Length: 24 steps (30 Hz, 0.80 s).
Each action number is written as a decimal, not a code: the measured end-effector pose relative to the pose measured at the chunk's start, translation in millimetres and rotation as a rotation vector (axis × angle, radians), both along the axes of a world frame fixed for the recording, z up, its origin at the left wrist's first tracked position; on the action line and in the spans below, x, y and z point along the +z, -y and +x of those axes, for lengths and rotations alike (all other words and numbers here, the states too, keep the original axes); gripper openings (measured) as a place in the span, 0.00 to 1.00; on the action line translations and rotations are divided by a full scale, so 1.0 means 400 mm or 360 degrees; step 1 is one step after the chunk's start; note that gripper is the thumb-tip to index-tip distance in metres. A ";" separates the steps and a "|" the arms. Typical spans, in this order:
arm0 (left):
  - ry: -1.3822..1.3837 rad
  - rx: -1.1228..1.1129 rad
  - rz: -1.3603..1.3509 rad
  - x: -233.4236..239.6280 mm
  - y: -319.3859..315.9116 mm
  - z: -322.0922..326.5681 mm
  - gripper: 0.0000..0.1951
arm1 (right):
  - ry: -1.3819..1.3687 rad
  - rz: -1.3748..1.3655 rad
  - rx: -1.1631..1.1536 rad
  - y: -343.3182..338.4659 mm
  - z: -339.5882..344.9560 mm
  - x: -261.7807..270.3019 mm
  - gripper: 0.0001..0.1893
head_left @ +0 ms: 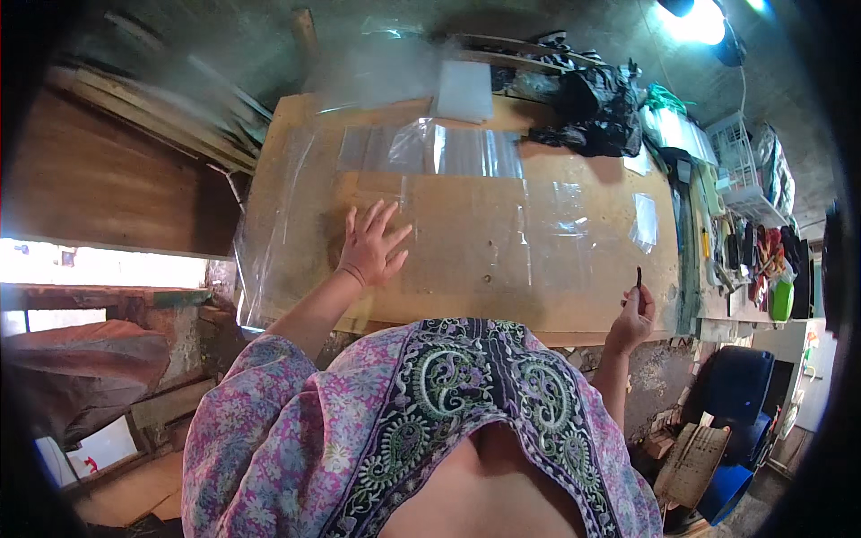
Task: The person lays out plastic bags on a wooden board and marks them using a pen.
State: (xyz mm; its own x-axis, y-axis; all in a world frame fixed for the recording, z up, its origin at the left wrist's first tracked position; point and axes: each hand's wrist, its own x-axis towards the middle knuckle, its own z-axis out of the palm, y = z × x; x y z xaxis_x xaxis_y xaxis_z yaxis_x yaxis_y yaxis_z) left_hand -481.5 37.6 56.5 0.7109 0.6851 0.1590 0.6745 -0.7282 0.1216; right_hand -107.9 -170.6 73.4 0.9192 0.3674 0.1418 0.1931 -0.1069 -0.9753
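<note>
My left hand [377, 245] is spread with its fingers apart over the left part of the wooden table [437, 296]. Beneath or beside it lies a clear plastic sheet [471, 228]; I cannot tell whether the palm presses on it. Near the table's right front corner my right hand [635, 319] grips a short, thin, dark stick-like tool [639, 276], its tip pointing away from me. Its lower end is hidden in the fingers. Another strip of clear plastic film [464, 151] lies across the table farther back, and crinkled clear film [568, 218] lies right of centre.
A stack of translucent plastic sheets [464, 91] and black plastic bags [595, 111] sit along the back. Small clear packets [644, 222] lie at the right. Past that edge hang various tools [740, 249] and a white wire basket [733, 158]. Blue containers [733, 383] stand lower right.
</note>
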 end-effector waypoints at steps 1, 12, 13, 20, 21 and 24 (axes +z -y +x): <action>0.0006 -0.0027 0.0003 0.000 0.009 0.010 0.21 | -0.0059 0.0048 -0.0076 0.010 0.022 0.002 0.07; 0.0039 -0.0191 -0.0198 0.005 0.123 0.187 0.27 | 0.0424 -0.0890 -0.0884 0.206 0.436 -0.162 0.10; -0.0041 -0.0390 -0.0351 0.015 0.143 0.223 0.27 | 0.0427 -0.0885 -0.0899 0.216 0.455 -0.176 0.10; 0.0340 -0.0364 -0.0282 -0.028 0.150 0.300 0.16 | 0.0645 -0.1356 -0.0617 0.208 0.511 -0.214 0.10; 0.0383 -0.0420 -0.0288 -0.038 0.140 0.303 0.13 | 0.0657 -0.1339 -0.0555 0.210 0.506 -0.206 0.10; 0.0387 -0.0302 -0.0160 -0.082 0.104 0.305 0.08 | 0.0857 -0.1296 -0.0509 0.212 0.495 -0.196 0.13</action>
